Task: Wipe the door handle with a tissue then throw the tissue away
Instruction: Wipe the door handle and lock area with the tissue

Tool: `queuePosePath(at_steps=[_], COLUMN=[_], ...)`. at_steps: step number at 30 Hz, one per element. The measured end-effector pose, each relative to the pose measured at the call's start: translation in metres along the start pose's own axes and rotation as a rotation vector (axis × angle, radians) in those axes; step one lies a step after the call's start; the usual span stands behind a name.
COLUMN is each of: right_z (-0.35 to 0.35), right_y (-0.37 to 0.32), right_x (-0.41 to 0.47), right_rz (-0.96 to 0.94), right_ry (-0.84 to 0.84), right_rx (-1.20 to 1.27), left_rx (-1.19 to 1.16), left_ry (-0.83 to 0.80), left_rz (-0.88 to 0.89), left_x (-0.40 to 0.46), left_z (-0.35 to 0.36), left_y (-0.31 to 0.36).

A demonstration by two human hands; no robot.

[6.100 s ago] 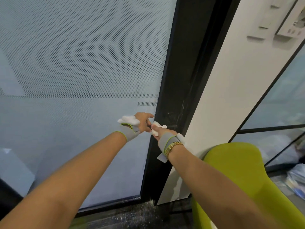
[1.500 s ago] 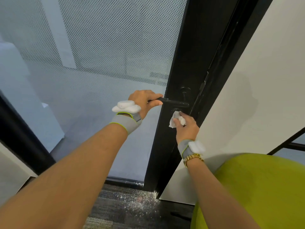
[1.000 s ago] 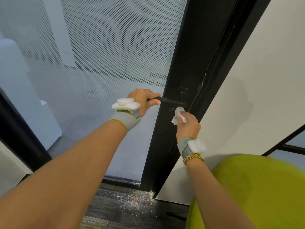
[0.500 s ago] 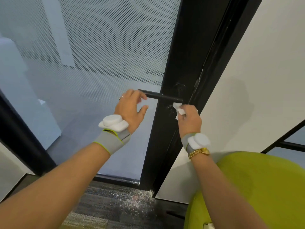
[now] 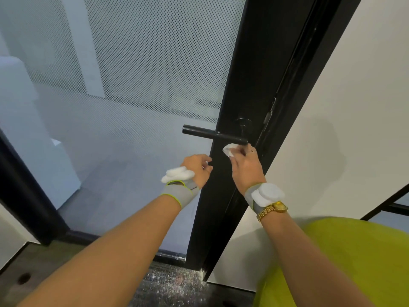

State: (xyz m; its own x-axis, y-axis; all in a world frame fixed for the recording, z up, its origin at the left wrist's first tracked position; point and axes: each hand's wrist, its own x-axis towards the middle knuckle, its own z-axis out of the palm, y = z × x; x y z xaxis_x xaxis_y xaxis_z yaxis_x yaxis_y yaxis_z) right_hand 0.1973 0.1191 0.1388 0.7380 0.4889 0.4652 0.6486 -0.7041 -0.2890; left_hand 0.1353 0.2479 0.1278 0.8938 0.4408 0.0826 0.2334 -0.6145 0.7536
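Observation:
A black lever door handle [image 5: 212, 135] juts left from the black door frame [image 5: 247, 89]. My right hand [image 5: 244, 167] grips a crumpled white tissue [image 5: 229, 149] pressed against the frame just under the handle's inner end. Lower left of the handle, my left hand [image 5: 199, 168] hangs free of it with fingers curled loosely and nothing in it. Both wrists wear grey bands with white pads.
The door's dotted frosted glass [image 5: 132, 74] fills the left. A white wall [image 5: 332, 129] rises on the right, with a lime-green chair [image 5: 354, 258] below it near my right arm. White specks litter the dark carpet [image 5: 168, 284] at the door's foot.
My left hand has let go of the handle and dropped down below it. The handle has risen back to level. My right hand keeps the tissue under the handle's base.

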Motion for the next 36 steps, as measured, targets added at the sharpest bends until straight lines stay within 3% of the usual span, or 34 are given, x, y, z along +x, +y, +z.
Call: queuePosePath(at_steps=[4, 7, 10, 13, 15, 20, 25, 30, 36], right_z=[-0.005, -0.006, -0.007, -0.007, -0.007, -0.001, 0.005, 0.011, 0.006], right_y=[0.006, 0.012, 0.006, 0.0, 0.001, 0.004, 0.004, 0.021, 0.037], right_x=[0.001, 0.0, 0.0, 0.006, 0.011, 0.002, -0.018, -0.046, -0.049], right_rz=[-0.21, -0.173, -0.088, -0.185, -0.131, 0.128, 0.234, 0.241, 0.328], right_ry=[-0.062, -0.003, 0.087, 0.102, 0.062, 0.263, 0.38, 0.442, 0.442], right_rx=[-0.071, -0.002, 0.098, 0.082, 0.08, 0.215, 0.38, 0.399, 0.415], left_rx=[-0.162, -0.253, -0.272, -0.273, -0.283, -0.167, -0.179, -0.475, -0.572], left_ry=[0.097, 0.219, 0.24, 0.22, 0.218, 0.135, 0.155, 0.158, 0.185], left_rz=[-0.002, 0.038, 0.072, 0.119, 0.156, 0.276, 0.209, -0.004, -0.175], left_x=[0.008, 0.012, 0.012, 0.012, 0.011, 0.016, 0.027, 0.028, 0.025], left_z=[0.022, 0.025, 0.02, 0.012, 0.008, 0.013, 0.016, 0.019, 0.023], left_y=[0.01, 0.018, 0.018, 0.016, 0.014, 0.022, 0.03, 0.032, 0.033])
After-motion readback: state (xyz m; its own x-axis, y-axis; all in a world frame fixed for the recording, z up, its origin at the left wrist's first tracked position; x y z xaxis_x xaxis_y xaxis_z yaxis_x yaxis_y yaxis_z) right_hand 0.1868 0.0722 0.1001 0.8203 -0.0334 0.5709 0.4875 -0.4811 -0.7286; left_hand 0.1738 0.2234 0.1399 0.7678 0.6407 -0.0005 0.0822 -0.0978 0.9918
